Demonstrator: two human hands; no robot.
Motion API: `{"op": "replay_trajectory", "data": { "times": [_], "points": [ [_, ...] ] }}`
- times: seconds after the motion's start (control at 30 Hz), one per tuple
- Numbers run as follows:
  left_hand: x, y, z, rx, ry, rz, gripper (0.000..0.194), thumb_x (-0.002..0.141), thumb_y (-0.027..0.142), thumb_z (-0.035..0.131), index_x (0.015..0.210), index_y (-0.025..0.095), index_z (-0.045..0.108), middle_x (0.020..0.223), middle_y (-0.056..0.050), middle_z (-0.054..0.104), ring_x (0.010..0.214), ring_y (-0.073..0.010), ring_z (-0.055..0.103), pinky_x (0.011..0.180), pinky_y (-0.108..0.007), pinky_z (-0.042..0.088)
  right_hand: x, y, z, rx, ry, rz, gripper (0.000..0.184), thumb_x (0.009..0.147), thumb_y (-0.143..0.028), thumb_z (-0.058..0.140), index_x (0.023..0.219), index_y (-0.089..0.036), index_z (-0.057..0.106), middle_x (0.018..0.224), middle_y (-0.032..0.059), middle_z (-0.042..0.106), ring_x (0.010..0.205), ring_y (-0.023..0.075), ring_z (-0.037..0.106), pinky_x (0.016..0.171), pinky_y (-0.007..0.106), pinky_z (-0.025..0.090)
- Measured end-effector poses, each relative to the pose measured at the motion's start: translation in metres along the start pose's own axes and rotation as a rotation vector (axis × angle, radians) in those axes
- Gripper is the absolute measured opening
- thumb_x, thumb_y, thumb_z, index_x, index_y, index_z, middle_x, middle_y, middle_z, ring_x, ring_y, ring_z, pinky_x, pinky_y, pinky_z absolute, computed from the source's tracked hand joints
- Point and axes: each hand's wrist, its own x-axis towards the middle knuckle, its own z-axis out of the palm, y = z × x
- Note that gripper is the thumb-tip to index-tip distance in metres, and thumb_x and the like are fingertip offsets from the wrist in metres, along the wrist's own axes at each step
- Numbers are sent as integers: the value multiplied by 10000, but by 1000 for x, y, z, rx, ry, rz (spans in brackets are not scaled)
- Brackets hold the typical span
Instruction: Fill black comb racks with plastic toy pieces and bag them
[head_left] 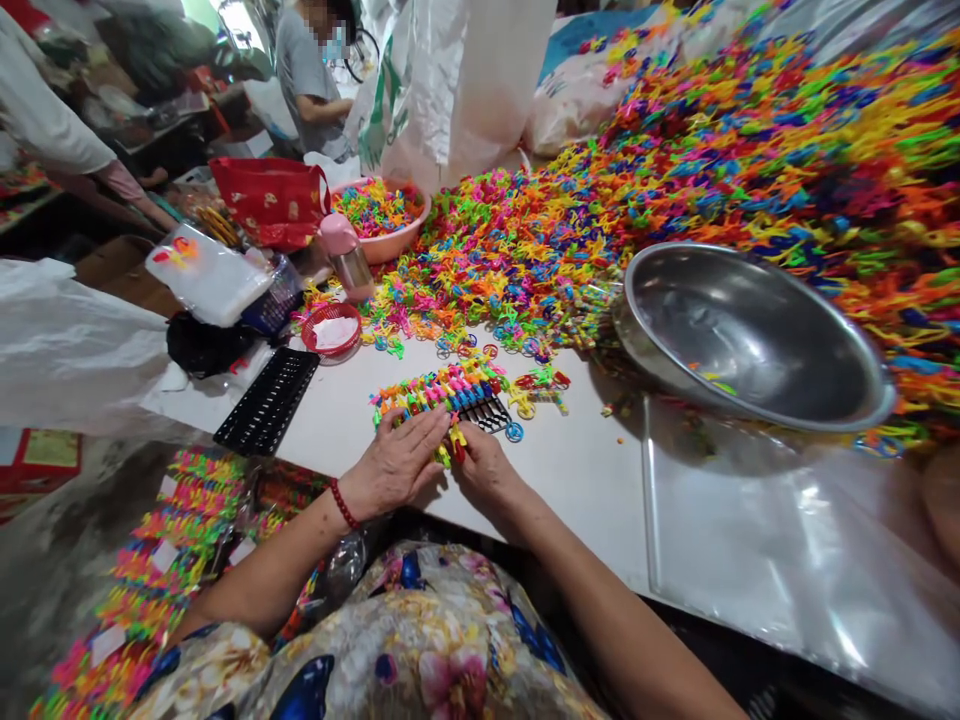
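Note:
A black slotted rack (491, 412) lies on the white table (570, 480) in front of me, with a row of small coloured plastic toys (439, 388) stuck into it. My left hand (397, 462) rests flat on the near end of that row, fingers stretched out. My right hand (480, 465) sits just to its right and pinches a small yellow and red toy piece (455, 438) at the rack's near edge. A red bead bracelet is on my left wrist.
A huge heap of coloured plastic pieces (750, 150) covers the far table. A steel bowl (750, 335) stands right of the rack, a second black rack (268, 400) and a small red basket (331, 328) to the left. Another person (311, 70) sits at the back.

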Motion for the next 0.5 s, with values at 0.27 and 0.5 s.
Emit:
{"op": "replay_trajectory", "data": {
  "times": [0.27, 0.5],
  "points": [
    [7, 4, -8, 51, -51, -8, 559, 1003, 382, 401, 1509, 168, 304, 1564, -147, 339, 1427, -234, 362, 1105, -452, 226, 1, 1, -1, -14, -142, -86, 284, 911, -163, 485, 1174, -184, 589, 1125, 113, 640, 978, 216, 593, 850, 362, 500],
    [19, 5, -1, 133, -38, 26, 449, 995, 430, 412, 1345, 174, 526, 1463, -131, 502, 1385, -250, 420, 1063, -448, 281, 1, 4, -10, -50, -127, -82, 211, 921, -188, 504, 1056, -195, 667, 1011, 78, 685, 908, 199, 628, 825, 341, 518]
  ]
}}
